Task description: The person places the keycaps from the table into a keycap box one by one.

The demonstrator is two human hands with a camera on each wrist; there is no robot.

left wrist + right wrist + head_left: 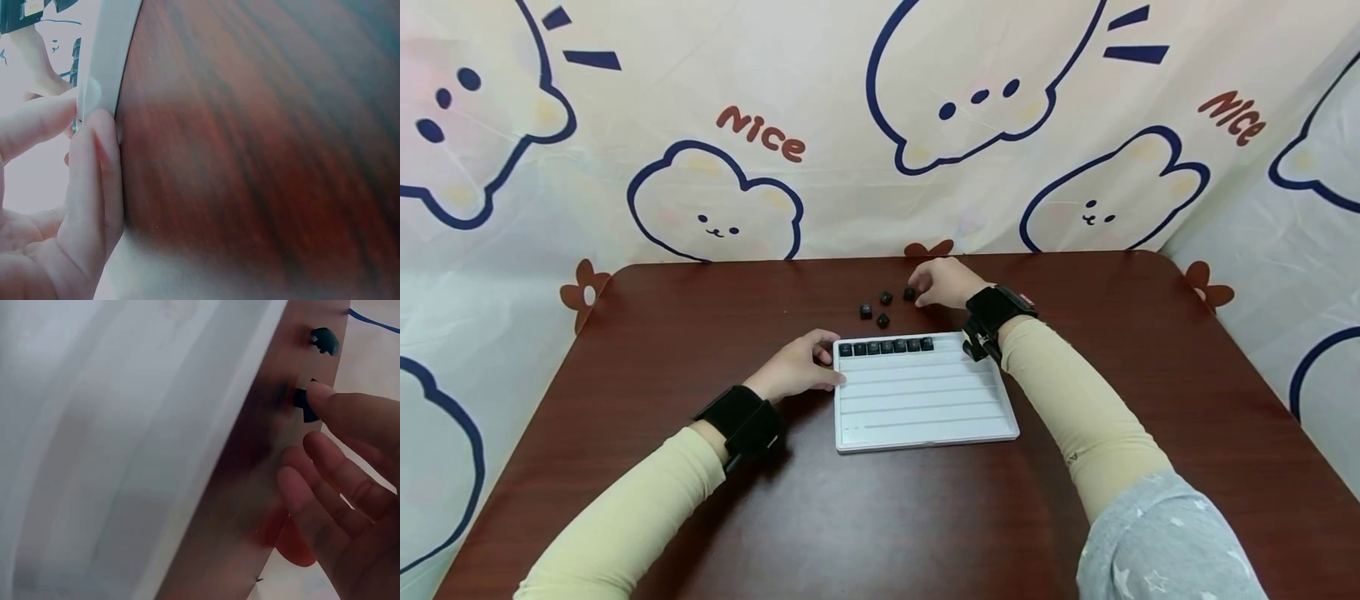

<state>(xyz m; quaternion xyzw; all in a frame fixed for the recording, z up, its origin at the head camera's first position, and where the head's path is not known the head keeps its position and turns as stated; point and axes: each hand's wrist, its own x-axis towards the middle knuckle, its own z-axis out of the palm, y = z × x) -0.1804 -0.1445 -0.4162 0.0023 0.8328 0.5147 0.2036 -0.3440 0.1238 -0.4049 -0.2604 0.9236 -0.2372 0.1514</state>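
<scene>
Blocks (886, 297) cluster beyond a white tray (921, 407), right fingers (362, 415) parted at one, left fingers (85, 184) holding the tray's edge.

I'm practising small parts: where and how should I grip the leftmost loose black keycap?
Probably by opposite sides of the leftmost keycap, coming from above left: it looks small and blocky, and the other loose keycaps lie to its right.

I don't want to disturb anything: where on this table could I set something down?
The dark brown wooden table is bare on the near side of the white ridged rectangular tray, left of the left hand, and right of the pale-yellow right sleeve. It's crowded behind the tray: four small black cubes lie by the right hand.
</scene>
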